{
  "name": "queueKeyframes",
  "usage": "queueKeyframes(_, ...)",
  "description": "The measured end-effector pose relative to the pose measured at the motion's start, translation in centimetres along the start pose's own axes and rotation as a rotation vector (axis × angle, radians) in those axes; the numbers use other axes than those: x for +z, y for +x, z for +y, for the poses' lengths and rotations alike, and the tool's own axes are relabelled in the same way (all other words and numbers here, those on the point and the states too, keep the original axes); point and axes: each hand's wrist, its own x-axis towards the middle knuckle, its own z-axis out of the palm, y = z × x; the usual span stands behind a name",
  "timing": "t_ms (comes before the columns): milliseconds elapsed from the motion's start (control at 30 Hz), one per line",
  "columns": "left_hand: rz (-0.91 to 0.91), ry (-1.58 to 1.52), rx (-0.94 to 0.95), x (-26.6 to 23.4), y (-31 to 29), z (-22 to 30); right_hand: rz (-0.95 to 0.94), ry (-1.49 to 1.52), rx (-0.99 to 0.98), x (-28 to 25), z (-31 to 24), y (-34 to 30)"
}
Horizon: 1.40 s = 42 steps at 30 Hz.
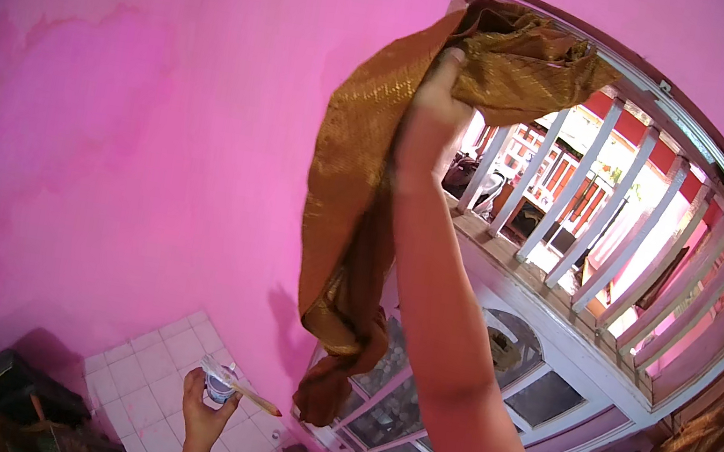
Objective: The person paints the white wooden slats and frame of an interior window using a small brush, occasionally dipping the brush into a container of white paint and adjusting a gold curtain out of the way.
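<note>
Head view: brown curtain (346,176) hangs lengthwise, lower end pointing down.

The bare right arm (450,325) stretches high, its elbow slightly bent; one digit of the right hand (437,110) points upward, the others hidden. Lower down, the left hand (207,408) is raised on an upright wrist (199,446), thumb (230,404) and fingers (193,383) curled in a grip.
</note>
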Motion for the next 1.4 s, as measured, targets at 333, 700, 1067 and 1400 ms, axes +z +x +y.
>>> queueKeyframes(333, 0.031, 0.024, -0.069, -1.6, -0.8, -1.8, -0.406, 0.465, 0.461, 5.2, 2.4, 5.1)
queueKeyframes(700, -0.016, 0.03, -0.003, -0.8, 0.3, 0.4, 0.013, 0.068, 0.13, 3.1, 6.6, -2.8)
queueKeyframes(1067, -0.055, 0.02, 0.039, 0.2, 0.5, 1.1, -0.526, -0.616, 0.2, -8.8, 12.0, -17.7)
queueKeyframes(1400, -0.074, 0.015, -0.008, 0.6, 0.0, 1.2, -0.589, -0.528, 0.821, -11.7, 12.6, -16.4)
